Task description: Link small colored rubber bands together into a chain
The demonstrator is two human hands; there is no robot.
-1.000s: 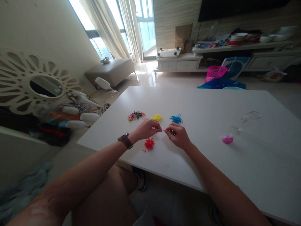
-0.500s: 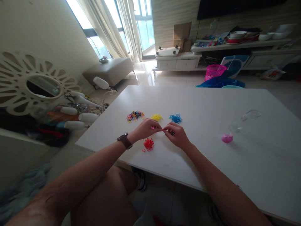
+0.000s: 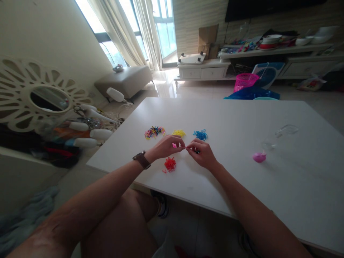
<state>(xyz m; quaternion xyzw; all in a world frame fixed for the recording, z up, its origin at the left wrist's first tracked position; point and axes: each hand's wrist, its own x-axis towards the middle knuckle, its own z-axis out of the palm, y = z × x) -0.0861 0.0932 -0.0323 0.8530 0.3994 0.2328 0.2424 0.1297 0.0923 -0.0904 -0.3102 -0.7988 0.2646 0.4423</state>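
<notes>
Over the white table, my left hand (image 3: 172, 145) and my right hand (image 3: 202, 153) meet almost tip to tip, each with thumb and finger pinched together. Whatever lies in the pinch is too small to make out. Small rubber bands lie around them in piles by colour: yellow bands (image 3: 178, 133) behind my left hand, blue bands (image 3: 200, 134) behind my right, red bands (image 3: 170, 164) nearer me. A pink patch (image 3: 174, 145) shows past my left fingers, and dark bands (image 3: 197, 151) are partly hidden by my right hand. Farther left sits a mixed-colour pile (image 3: 155, 132).
On the right of the table (image 3: 228, 179) are a pink pouch-like item (image 3: 259, 157) and a clear plastic container (image 3: 286, 131). A pink basket (image 3: 245, 82) and a blue plastic item (image 3: 252, 94) stand beyond the far edge. White padded arms (image 3: 100, 134) stick out at the left.
Both hands stay in nearly the same place. The fingers of my left hand have shifted slightly, and the pink patch beside them shows a little more.
</notes>
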